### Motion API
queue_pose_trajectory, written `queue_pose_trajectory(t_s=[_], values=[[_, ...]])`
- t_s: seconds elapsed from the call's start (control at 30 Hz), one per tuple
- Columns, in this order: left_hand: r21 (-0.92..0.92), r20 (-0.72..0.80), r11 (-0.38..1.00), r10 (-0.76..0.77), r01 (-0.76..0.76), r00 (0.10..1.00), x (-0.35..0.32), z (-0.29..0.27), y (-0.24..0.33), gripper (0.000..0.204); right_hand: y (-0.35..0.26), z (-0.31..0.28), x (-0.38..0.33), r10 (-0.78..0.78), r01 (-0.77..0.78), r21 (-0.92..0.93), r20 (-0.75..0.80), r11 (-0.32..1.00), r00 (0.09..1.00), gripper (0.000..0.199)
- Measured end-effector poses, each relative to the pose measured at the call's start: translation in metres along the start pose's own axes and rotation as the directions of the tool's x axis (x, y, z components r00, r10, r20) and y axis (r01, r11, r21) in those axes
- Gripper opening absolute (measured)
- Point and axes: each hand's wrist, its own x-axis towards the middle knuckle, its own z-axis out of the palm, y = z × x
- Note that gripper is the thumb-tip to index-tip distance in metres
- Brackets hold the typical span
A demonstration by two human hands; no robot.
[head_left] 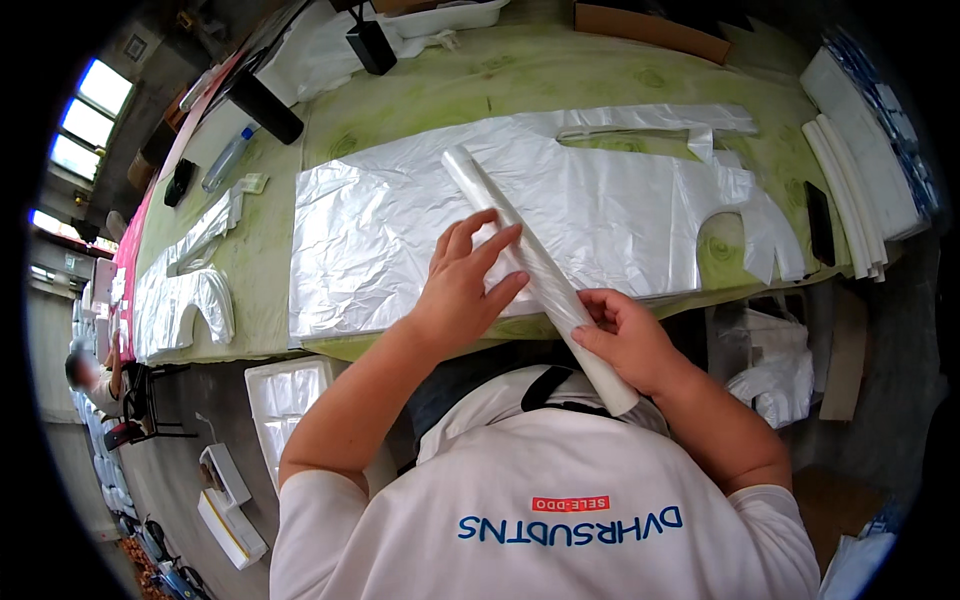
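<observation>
A long, whitish roll of thin plastic film lies slantwise in front of me, its lower end near my waist and its upper end over the table. My right hand grips the lower part, thumb on top and fingers around the far side. Beside the roll's middle, my left hand has its fingers spread; whether the fingertips touch the film I cannot tell. Beneath the roll, a stack of flat, wrinkled white plastic bags with cut-out handles at the right covers the table's middle.
More handled bags lie at the left, near a clear bottle and a black cylinder. A phone and white rolls sit at the right. A white foam box stands below the table edge. Far left, another person sits.
</observation>
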Motion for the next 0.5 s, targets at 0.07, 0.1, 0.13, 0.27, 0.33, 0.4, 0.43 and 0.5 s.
queue_pose_trajectory(t_s=[0.07, 0.1, 0.13, 0.27, 0.33, 0.4, 0.43, 0.5], values=[[0.081, -0.016, 0.995, 0.058, -0.056, 0.998, 0.023, 0.010, -0.013, 0.047, 0.006, -0.007, -0.009, 0.027, -0.027, 0.001, -0.006, 1.000, 1.000, 0.050], [0.134, -0.027, 0.991, 0.026, -0.022, 0.999, 0.035, 0.015, -0.022, 0.045, 0.009, -0.010, -0.013, 0.040, -0.040, 0.003, -0.012, 0.999, 0.999, 0.049], [0.163, -0.070, 0.987, 0.019, -0.008, 0.997, 0.048, 0.019, -0.037, 0.045, 0.012, -0.013, -0.017, 0.051, -0.050, 0.035, -0.010, 0.998, 0.999, 0.049], [-0.331, -0.184, 0.875, -0.427, 0.354, 0.885, 0.091, 0.011, -0.110, 0.049, 0.020, -0.023, -0.028, 0.087, -0.088, 0.134, 0.013, 0.987, 0.996, 0.048], [-0.484, 0.001, 0.708, -0.586, 0.513, 0.810, 0.100, -0.016, -0.091, 0.055, 0.022, -0.028, -0.031, 0.089, -0.091, 0.178, 0.016, 0.980, 0.996, 0.048], [-0.374, 0.325, 0.627, -0.601, 0.683, 0.730, 0.110, -0.036, -0.085, 0.057, 0.023, -0.031, -0.031, 0.084, -0.089, 0.220, 0.032, 0.971, 0.996, 0.047], [-0.297, 0.472, 0.588, -0.594, 0.752, 0.651, 0.113, -0.044, -0.082, 0.059, 0.023, -0.032, -0.031, 0.088, -0.094, 0.224, 0.037, 0.970, 0.995, 0.047], [-0.167, 0.498, 0.636, -0.605, 0.754, 0.621, 0.117, -0.046, -0.076, 0.055, 0.021, -0.034, -0.030, 0.093, -0.102, 0.227, 0.049, 0.969, 0.994, 0.047]])
